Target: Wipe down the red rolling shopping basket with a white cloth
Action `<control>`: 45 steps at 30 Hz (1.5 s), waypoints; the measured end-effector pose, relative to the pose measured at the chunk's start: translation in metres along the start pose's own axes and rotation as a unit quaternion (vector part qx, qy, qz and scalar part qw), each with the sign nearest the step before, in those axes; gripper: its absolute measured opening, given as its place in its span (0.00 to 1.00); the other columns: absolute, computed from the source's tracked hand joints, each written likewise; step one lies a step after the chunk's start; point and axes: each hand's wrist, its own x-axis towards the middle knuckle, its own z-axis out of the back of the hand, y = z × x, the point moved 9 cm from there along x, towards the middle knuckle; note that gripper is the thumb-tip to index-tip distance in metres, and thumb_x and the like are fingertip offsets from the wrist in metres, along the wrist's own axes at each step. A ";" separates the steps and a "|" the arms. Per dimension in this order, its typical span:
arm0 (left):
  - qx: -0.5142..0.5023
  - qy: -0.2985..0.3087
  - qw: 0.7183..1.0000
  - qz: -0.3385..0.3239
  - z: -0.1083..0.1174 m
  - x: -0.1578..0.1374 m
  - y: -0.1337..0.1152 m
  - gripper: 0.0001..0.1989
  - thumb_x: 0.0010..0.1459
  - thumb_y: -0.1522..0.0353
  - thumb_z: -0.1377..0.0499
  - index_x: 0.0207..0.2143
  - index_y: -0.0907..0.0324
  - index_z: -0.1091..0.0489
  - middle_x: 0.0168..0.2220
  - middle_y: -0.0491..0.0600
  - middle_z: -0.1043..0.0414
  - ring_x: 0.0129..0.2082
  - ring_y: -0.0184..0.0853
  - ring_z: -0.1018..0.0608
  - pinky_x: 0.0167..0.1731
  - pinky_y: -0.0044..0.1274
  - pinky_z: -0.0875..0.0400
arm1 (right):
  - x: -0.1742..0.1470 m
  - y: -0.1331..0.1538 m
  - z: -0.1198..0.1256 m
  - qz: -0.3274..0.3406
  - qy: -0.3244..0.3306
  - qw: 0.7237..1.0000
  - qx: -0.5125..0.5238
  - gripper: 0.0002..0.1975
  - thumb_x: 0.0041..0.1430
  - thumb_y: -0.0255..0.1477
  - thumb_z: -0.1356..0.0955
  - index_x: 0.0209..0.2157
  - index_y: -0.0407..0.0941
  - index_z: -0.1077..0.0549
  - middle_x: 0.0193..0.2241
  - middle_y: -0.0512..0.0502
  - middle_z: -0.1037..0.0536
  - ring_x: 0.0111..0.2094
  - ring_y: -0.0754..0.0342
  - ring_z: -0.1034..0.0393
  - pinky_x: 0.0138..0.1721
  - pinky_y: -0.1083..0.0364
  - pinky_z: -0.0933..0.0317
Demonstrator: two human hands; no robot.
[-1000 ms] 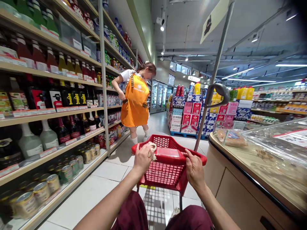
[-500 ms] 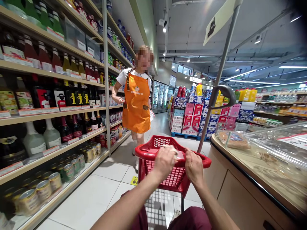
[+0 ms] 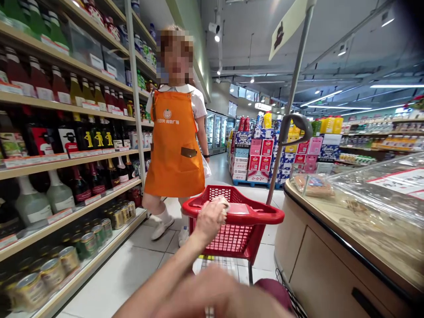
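My left hand point(image 3: 209, 221) is closed on a pale, crumpled cloth point(image 3: 225, 205) and rests on the handlebar of a red shopping cart point(image 3: 270, 215). The cloth lies bunched at the fingers, against the bar's clear-covered panel. My right hand point(image 3: 202, 293) is low in front of me, crossing over my left forearm. It is smeared by motion, so its fingers cannot be made out. The cart's red mesh basket point(image 3: 228, 240) hangs below the handlebar.
A person in an orange apron point(image 3: 175, 150) stands just beyond the cart on the left. Shelves of bottles and cans point(image 3: 69, 260) line the left side. A display counter point(image 3: 298, 247) and a grey pole point(image 3: 276, 165) are on the right. Stacked boxes point(image 3: 255, 163) stand behind.
My right hand has left the handlebar and come down towards me over my left arm. My left hand has slid left along the bar with the cloth. The aproned person has come closer.
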 end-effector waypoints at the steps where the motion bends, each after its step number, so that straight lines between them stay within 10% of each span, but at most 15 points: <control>1: 0.000 -0.014 1.000 0.026 0.003 -0.001 0.010 0.14 0.55 0.72 0.50 0.43 0.60 0.34 0.46 0.52 0.31 0.48 0.37 0.31 0.50 0.35 0.39 | -0.002 -0.007 0.013 -0.022 -0.021 1.000 -0.004 0.16 0.58 0.36 0.43 0.46 0.57 0.32 0.35 0.55 0.24 0.42 0.55 0.32 0.45 0.50 0.37; 5: -0.019 -0.019 0.999 0.025 -0.008 0.006 -0.004 0.12 0.57 0.70 0.52 0.41 0.59 0.34 0.45 0.51 0.31 0.47 0.36 0.31 0.50 0.33 0.39 | -0.025 -0.068 0.098 -0.191 -0.242 0.930 -0.199 0.20 0.59 0.36 0.45 0.41 0.44 0.28 0.35 0.43 0.23 0.40 0.50 0.31 0.44 0.47 0.38; 7: -0.036 -0.002 0.999 -0.022 -0.020 0.013 -0.030 0.11 0.55 0.70 0.50 0.42 0.58 0.35 0.46 0.50 0.31 0.48 0.36 0.32 0.50 0.32 0.39 | -0.033 -0.091 0.113 -0.215 -0.250 0.899 -0.290 0.20 0.58 0.36 0.45 0.39 0.42 0.27 0.36 0.41 0.24 0.39 0.49 0.30 0.43 0.47 0.39; 15: -0.001 -0.040 0.996 0.083 0.002 -0.004 0.024 0.12 0.57 0.71 0.53 0.41 0.58 0.34 0.47 0.51 0.31 0.49 0.36 0.32 0.53 0.39 0.46 | -0.042 -0.098 0.092 -0.122 -0.177 0.913 -0.347 0.19 0.60 0.33 0.46 0.38 0.44 0.28 0.38 0.45 0.24 0.42 0.51 0.33 0.45 0.49 0.43; 21: -0.040 0.014 0.999 -0.017 -0.021 0.018 -0.031 0.11 0.56 0.69 0.50 0.41 0.56 0.34 0.47 0.49 0.32 0.49 0.35 0.32 0.50 0.32 0.39 | -0.046 -0.100 0.099 -0.130 -0.210 0.904 -0.350 0.20 0.60 0.34 0.47 0.45 0.42 0.32 0.40 0.43 0.26 0.40 0.51 0.33 0.44 0.48 0.44; 27: -0.006 -0.013 0.995 0.097 0.002 0.004 0.025 0.11 0.57 0.70 0.52 0.40 0.58 0.33 0.44 0.51 0.29 0.47 0.37 0.31 0.52 0.39 0.44 | -0.046 -0.100 0.093 -0.117 -0.219 0.905 -0.346 0.19 0.60 0.33 0.46 0.46 0.42 0.33 0.39 0.44 0.26 0.39 0.52 0.34 0.45 0.48 0.45; 33: -0.050 0.029 0.997 -0.044 -0.018 0.014 -0.024 0.13 0.55 0.71 0.50 0.43 0.57 0.34 0.47 0.49 0.32 0.49 0.35 0.32 0.51 0.32 0.41 | -0.050 -0.102 0.098 -0.136 -0.227 0.907 -0.327 0.19 0.60 0.33 0.46 0.48 0.44 0.35 0.40 0.45 0.26 0.41 0.51 0.35 0.45 0.47 0.45; 37: -0.021 -0.004 0.999 0.038 -0.008 0.003 0.010 0.13 0.57 0.70 0.53 0.43 0.57 0.35 0.46 0.50 0.31 0.49 0.36 0.32 0.53 0.38 0.44 | -0.047 -0.097 0.099 -0.133 -0.234 0.907 -0.322 0.20 0.60 0.33 0.46 0.50 0.43 0.37 0.43 0.43 0.28 0.45 0.50 0.37 0.48 0.46 0.45; 45: 0.018 0.060 0.998 0.012 -0.020 0.001 0.010 0.29 0.49 0.69 0.47 0.55 0.63 0.47 0.55 0.58 0.42 0.57 0.41 0.42 0.55 0.40 0.51 | 0.037 -0.075 0.005 -0.093 -0.089 0.927 -0.352 0.22 0.57 0.34 0.41 0.53 0.44 0.39 0.52 0.40 0.35 0.54 0.47 0.44 0.52 0.44 0.47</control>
